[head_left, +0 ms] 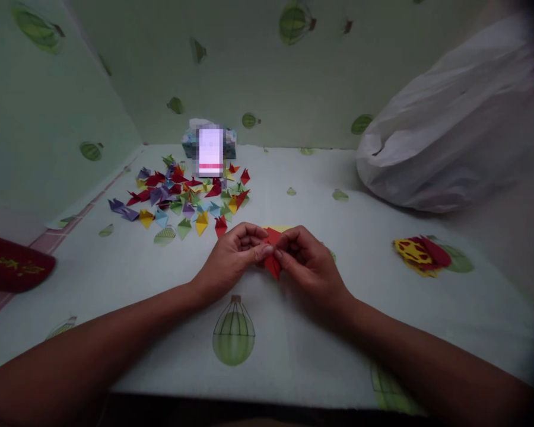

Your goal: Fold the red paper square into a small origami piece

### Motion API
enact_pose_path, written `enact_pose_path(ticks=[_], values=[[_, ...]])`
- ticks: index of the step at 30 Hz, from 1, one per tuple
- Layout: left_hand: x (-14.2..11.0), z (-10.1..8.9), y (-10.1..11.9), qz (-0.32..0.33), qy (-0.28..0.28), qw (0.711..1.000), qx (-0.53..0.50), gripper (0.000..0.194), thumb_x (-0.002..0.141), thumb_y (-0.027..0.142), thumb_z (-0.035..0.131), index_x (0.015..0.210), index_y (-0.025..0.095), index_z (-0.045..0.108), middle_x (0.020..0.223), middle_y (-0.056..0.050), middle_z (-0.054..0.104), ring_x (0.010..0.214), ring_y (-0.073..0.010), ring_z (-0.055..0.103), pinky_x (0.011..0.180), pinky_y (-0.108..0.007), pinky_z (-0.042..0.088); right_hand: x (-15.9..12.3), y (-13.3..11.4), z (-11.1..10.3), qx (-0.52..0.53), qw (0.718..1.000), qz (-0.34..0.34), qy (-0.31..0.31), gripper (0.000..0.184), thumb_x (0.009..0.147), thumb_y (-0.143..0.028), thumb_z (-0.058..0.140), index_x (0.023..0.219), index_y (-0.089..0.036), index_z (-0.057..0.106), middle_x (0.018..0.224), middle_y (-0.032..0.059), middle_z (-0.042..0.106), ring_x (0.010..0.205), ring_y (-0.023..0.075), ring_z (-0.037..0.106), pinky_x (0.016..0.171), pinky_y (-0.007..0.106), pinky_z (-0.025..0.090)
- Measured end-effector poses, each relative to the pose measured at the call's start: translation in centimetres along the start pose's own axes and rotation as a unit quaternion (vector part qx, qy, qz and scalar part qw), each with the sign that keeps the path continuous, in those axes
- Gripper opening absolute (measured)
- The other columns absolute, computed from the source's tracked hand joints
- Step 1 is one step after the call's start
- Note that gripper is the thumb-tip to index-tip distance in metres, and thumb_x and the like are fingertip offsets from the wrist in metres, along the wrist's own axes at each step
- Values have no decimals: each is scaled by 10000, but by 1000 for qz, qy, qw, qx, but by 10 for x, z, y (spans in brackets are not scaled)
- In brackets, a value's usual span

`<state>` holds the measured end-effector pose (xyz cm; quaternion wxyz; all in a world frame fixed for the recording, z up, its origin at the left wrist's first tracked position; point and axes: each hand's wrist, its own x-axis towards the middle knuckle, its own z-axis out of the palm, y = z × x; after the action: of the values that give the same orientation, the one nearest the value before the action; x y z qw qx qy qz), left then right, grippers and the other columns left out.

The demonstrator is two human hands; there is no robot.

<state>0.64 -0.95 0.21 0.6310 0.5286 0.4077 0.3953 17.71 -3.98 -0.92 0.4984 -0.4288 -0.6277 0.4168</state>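
Note:
A piece of folded red origami paper (273,268) is pinched between both my hands over the middle of the table. My left hand (237,254) grips its left side, thumb on top and fingers curled. On the other side my right hand (310,261) pinches it between thumb and forefinger. The lower end of the paper narrows to a point, and its upper part shows between my fingers. Just behind it a bit of yellow paper (281,228) shows, mostly hidden by my hands. To the left lies a pile of small folded paper cranes (184,227) in several colours.
Behind the pile, a phone with a lit, blurred screen (210,151) leans against a tissue box (230,142). A large white plastic bag (427,148) stands at the back right. Red and yellow cut-outs (416,252) lie right. A dark red object (15,262) sits at the left edge.

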Motion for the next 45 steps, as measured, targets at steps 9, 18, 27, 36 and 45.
enact_pose_path(ticks=[9,18,27,36,45], values=[[-2,-1,2,-1,-1,1000,30,213,796,346,738,758,149,668,691,5,652,648,-110,577,652,-240,455,0,-3,-2,-21,1000,7,-19,72,923,-262,583,883,-213,549,791,7,620,689,136,584,611,262,463],[0,-2,-5,-20,-19,999,-21,220,793,334,749,904,159,676,771,-2,686,683,-114,619,678,-248,488,2,-5,-5,-43,997,67,-15,226,922,-301,581,720,-197,576,616,-13,612,577,125,548,576,263,428],[0,0,-1,7,-29,1000,5,254,762,252,746,955,161,609,801,3,656,742,-116,630,719,-253,503,4,-2,-2,93,990,105,-16,153,872,-306,649,856,-204,537,669,-28,640,575,117,589,572,264,474],[0,0,-2,28,-22,999,25,202,772,269,742,898,166,624,777,4,648,729,-124,619,708,-266,508,4,-2,-2,111,986,123,-12,161,843,-287,679,819,-190,553,661,-25,645,567,107,592,569,256,473],[-1,-3,-2,15,-30,999,16,207,854,353,689,840,146,686,751,-4,679,691,-120,622,698,-256,501,5,-2,-2,112,984,135,0,169,827,-295,685,794,-189,557,638,-34,609,551,100,564,549,248,453]])
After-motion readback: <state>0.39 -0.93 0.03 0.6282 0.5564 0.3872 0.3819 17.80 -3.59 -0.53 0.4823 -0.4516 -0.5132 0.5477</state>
